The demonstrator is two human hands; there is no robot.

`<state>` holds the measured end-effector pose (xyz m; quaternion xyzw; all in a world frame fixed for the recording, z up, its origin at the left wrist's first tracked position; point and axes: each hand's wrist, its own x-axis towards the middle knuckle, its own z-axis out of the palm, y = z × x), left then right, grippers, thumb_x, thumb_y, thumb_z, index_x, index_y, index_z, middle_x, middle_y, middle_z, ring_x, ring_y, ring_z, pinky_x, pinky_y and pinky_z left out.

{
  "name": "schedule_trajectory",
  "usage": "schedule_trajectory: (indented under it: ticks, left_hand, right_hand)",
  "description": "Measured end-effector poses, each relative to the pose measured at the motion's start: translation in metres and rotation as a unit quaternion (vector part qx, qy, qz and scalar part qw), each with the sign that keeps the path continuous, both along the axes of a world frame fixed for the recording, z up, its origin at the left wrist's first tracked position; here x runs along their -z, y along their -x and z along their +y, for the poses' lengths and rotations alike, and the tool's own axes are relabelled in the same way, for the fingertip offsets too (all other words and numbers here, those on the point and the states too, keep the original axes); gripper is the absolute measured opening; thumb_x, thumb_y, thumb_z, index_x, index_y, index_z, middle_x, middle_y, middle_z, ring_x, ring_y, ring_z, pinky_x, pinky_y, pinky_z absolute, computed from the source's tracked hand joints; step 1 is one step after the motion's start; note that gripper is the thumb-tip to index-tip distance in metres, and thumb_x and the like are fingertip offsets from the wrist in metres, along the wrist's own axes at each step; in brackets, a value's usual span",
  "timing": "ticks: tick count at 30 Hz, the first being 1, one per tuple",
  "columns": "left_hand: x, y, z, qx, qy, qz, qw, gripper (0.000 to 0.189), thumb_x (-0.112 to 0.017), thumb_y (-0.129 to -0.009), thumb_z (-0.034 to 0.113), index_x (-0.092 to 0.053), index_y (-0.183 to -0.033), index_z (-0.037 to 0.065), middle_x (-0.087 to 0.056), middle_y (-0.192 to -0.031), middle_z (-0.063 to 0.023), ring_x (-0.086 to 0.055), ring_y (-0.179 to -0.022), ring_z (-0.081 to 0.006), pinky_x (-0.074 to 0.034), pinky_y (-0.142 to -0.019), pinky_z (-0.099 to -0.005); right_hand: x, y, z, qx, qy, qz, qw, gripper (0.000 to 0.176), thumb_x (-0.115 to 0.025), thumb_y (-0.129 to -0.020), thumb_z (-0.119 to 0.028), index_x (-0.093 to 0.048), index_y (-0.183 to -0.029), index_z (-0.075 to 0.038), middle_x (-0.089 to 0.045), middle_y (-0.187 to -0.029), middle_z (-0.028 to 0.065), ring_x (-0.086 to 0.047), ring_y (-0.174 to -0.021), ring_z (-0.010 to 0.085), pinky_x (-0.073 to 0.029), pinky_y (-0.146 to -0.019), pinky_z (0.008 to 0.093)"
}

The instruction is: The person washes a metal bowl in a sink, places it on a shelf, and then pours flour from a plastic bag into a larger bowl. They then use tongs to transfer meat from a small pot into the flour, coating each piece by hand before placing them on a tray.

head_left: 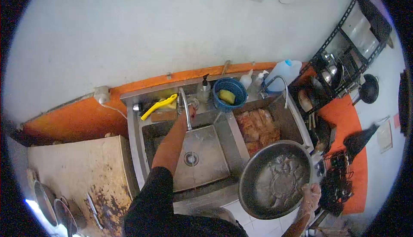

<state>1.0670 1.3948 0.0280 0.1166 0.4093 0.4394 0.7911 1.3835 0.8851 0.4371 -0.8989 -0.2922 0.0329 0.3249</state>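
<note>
My right hand (310,197) grips the rim of a large dark round basin (254,194), fingers closed on its edge. The basin is tilted toward me in front of the right sink, its inside wet and shiny with a moulded pattern at the bottom. My left hand (192,111) reaches over the left sink (206,151) to the base of the curved faucet (185,103). Its fingers are closed round the faucet handle (195,103), though partly hidden. No water stream shows from the spout.
Packed reddish-brown pieces (258,127) lie in the right sink under a second faucet (286,95). Along the ledge stand a blue bucket (215,95) with a yellow sponge, pump bottles, a jug (284,75) and a yellow-handled tool (159,106). A rack (344,52) holds cookware at right.
</note>
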Motion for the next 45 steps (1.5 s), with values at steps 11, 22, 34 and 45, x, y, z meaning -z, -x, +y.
schedule_trajectory:
  ticks: [11, 22, 34, 45]
  left_hand:
    - [-0.121, 0.016, -0.093, -0.007, -0.185, 0.052, 0.981, 0.04, -0.041, -0.092, 0.04, -0.055, -0.082, 0.004, -0.053, -0.062, -0.0059, -0.056, -0.06, -0.0187, -0.047, -0.055, -0.0257]
    - [-0.326, -0.155, -0.44, -0.071, -0.263, 0.477, 0.835, 0.035, -0.054, -0.073, 0.001, -0.051, -0.107, 0.003, -0.056, -0.093, -0.0064, -0.052, -0.081, -0.0175, -0.044, -0.074, -0.0308]
    - [-0.416, -0.307, -0.496, -0.135, -0.414, 0.829, 0.35, 0.017, -0.046, -0.069, -0.004, -0.055, -0.082, 0.001, -0.057, -0.078, -0.0176, -0.057, -0.07, -0.0403, -0.046, -0.059, -0.0466]
    - [-0.391, -0.742, -0.421, -0.046, -0.719, 0.584, 0.373, 0.015, -0.061, -0.056, 0.008, -0.048, -0.064, 0.008, -0.049, -0.062, -0.009, -0.052, -0.056, -0.0285, -0.041, -0.049, -0.0394]
  right_hand:
    - [0.009, -0.034, 0.014, -0.102, 0.012, 0.055, 0.993, 0.02, -0.063, -0.078, -0.02, -0.052, -0.07, -0.005, -0.051, -0.067, 0.0016, -0.046, -0.063, 0.0113, -0.039, -0.056, 0.0298]
    - [0.145, -0.182, 0.019, -0.387, -0.057, 0.241, 0.888, 0.024, -0.06, -0.082, -0.027, -0.052, -0.092, -0.007, -0.054, -0.088, 0.0062, -0.052, -0.085, 0.0194, -0.043, -0.078, 0.0343]
    - [0.216, -0.423, -0.178, -0.223, -0.008, 0.281, 0.933, 0.038, -0.058, -0.082, -0.038, -0.059, -0.097, -0.004, -0.062, -0.085, 0.0066, -0.057, -0.081, 0.0175, -0.046, -0.073, 0.0316]
    - [0.025, -0.639, -0.036, -0.372, -0.116, 0.301, 0.87, 0.022, -0.053, -0.076, -0.012, -0.059, -0.097, -0.011, -0.061, -0.098, 0.0089, -0.059, -0.084, 0.0256, -0.048, -0.07, 0.0363]
